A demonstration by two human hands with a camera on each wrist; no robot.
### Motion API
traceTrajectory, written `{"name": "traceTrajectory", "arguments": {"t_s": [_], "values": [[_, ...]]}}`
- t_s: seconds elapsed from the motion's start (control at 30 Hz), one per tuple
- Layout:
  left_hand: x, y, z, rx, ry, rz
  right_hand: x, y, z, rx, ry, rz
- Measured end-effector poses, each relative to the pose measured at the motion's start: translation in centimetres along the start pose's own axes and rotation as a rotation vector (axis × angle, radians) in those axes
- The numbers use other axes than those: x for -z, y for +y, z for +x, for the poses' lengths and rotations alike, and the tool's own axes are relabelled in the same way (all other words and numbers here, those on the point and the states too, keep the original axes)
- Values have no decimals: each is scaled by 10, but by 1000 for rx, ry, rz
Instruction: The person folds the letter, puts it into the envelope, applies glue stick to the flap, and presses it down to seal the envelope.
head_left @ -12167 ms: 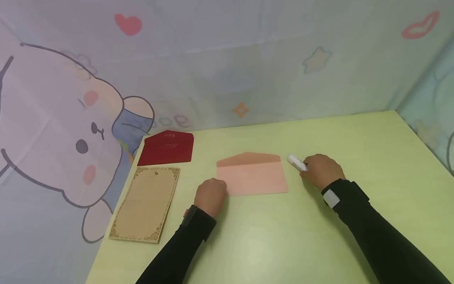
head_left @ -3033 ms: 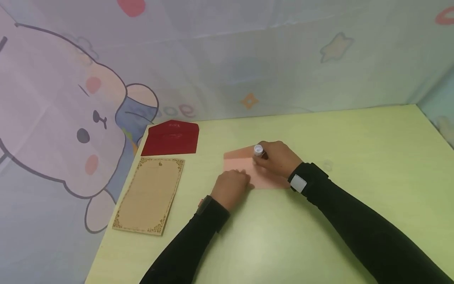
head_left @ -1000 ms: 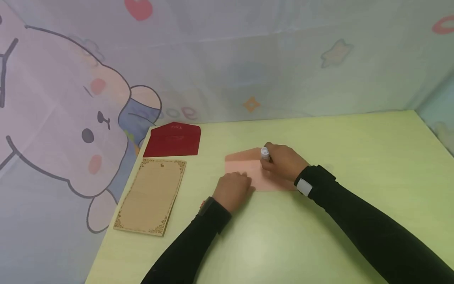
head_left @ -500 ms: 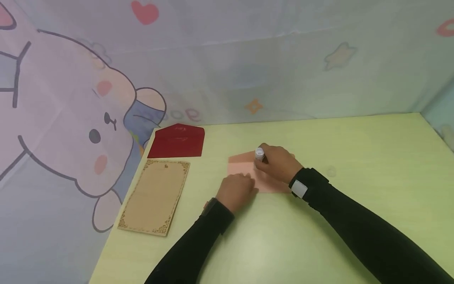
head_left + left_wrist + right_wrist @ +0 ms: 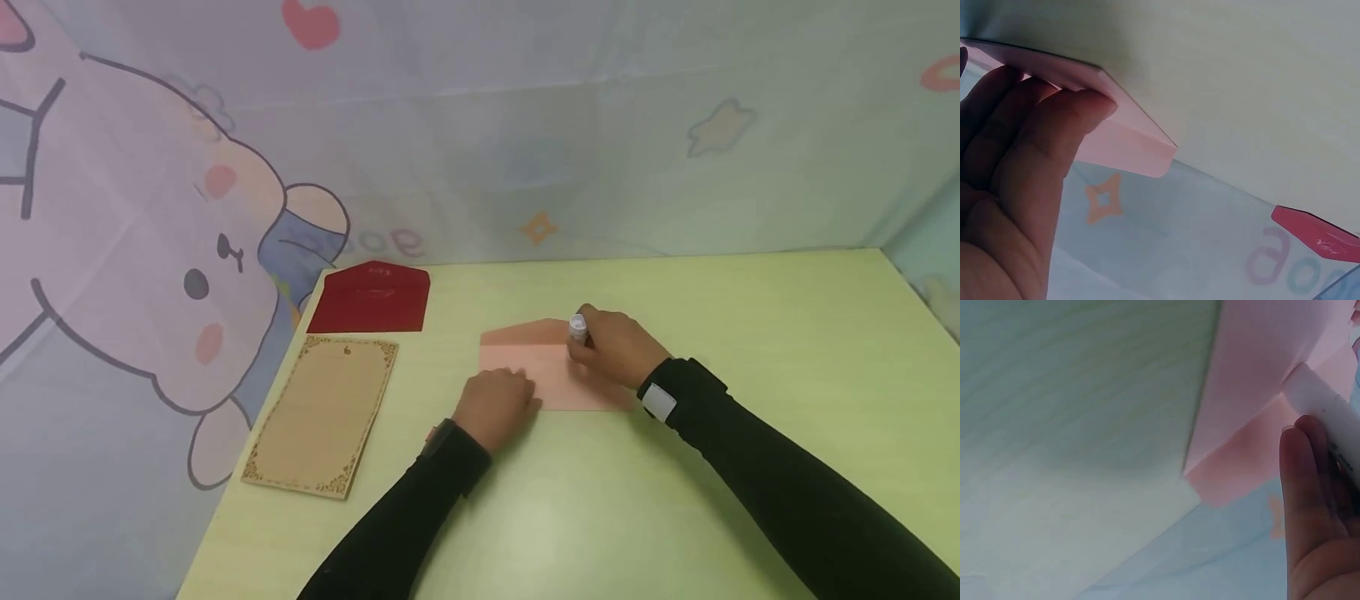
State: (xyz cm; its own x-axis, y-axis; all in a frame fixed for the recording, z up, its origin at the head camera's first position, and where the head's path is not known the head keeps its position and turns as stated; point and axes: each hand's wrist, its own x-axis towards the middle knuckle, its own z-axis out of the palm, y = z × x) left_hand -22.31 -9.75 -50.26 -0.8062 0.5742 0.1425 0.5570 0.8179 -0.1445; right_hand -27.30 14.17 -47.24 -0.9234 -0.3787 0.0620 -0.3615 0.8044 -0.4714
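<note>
Lilac-grey cloth (image 5: pixel 600 150), printed with a large cartoon animal (image 5: pixel 135 250), is hanging behind and beside the pale yellow tabletop (image 5: pixel 765 325). That surface is running broad to the right, its far edge meeting the cloth and its right edge slanting toward the viewer. Two black sleeves are coming in from the near side, the left sleeve (image 5: pixel 375 533) and the right sleeve (image 5: pixel 787 492).

Tan paper (image 5: pixel 322 417) with an ornate border is lying flat along the left edge. Near the middle, a pink envelope (image 5: pixel 557 382) is lying well inside the table's edges, its flap (image 5: pixel 525 333) opening toward the far side; a strip of yellow is separating it from the paper. Just above the paper, a red envelope (image 5: pixel 375 304) is sitting in the far left corner, its flap also spreading toward the cloth. Whether anything is lying inside either envelope, these angles are not letting me tell.

The left hand (image 5: pixel 495 408) is resting on the pink envelope's left part, fingers loosely extended and pressing without grasping. The right hand (image 5: pixel 622 346) is pinching a white tube (image 5: pixel 577 327) between thumb and fingers. In the right wrist view, the tube's tip is showing at the crease where flap and body are joining.
</note>
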Motion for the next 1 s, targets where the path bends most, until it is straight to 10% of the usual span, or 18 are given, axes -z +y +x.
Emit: {"name": "traceTrajectory", "arguments": {"t_s": [0.23, 0.47, 1.0], "values": [[2, 4, 1, -14, -18, 38, 6, -5, -3, 4, 105, 91], [-5, 9, 2, 9, 4, 1, -19, -27, 9, 73, 32, 39], [-1, 1, 1, 12, 3, 17, -1, 4, -2, -4, 40, 67]]}}
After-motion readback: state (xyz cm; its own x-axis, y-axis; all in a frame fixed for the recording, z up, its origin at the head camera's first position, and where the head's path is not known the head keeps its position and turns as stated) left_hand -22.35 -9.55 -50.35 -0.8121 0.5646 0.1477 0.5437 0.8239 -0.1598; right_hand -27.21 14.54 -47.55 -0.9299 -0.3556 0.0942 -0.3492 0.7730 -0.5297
